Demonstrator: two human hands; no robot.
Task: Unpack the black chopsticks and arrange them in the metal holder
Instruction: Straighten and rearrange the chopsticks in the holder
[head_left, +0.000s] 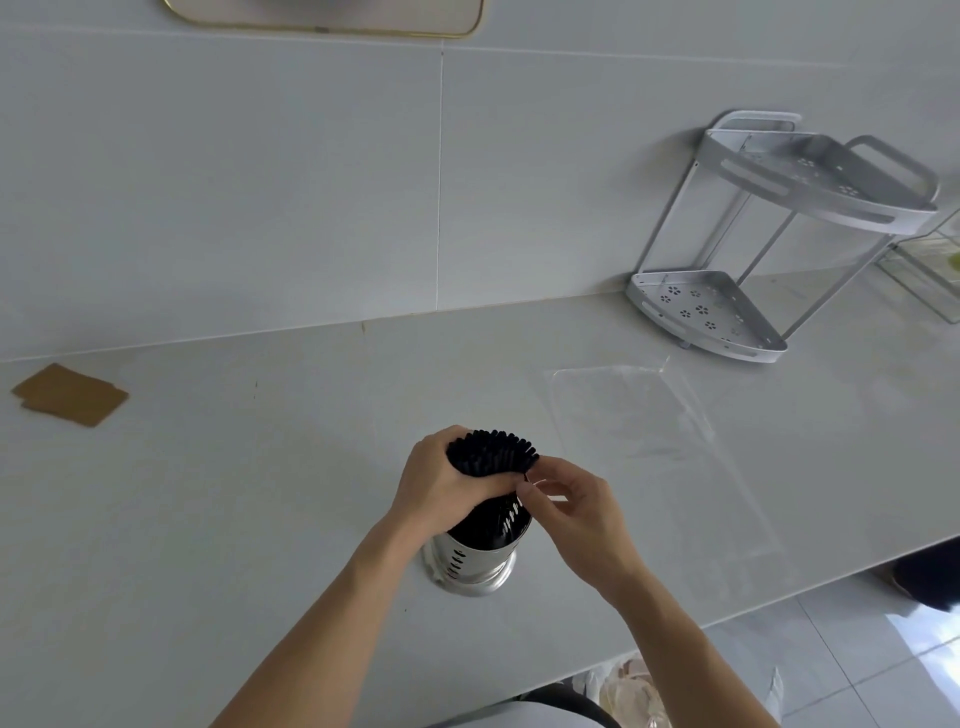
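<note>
A bundle of black chopsticks (493, 452) stands upright in the perforated metal holder (470, 561) near the front of the grey counter. My left hand (441, 483) is wrapped around the bundle just below its upper ends. My right hand (566, 499) is at the bundle's right side, its fingertips pinching at the edge of the chopsticks. The lower parts of the chopsticks are hidden inside the holder and behind my hands.
An empty clear plastic bag (639, 415) lies flat on the counter to the right. A two-tier metal corner rack (753, 244) stands at the back right. Brown cardboard pieces (70, 395) lie at the far left. The counter's front edge (779, 603) runs diagonally at right.
</note>
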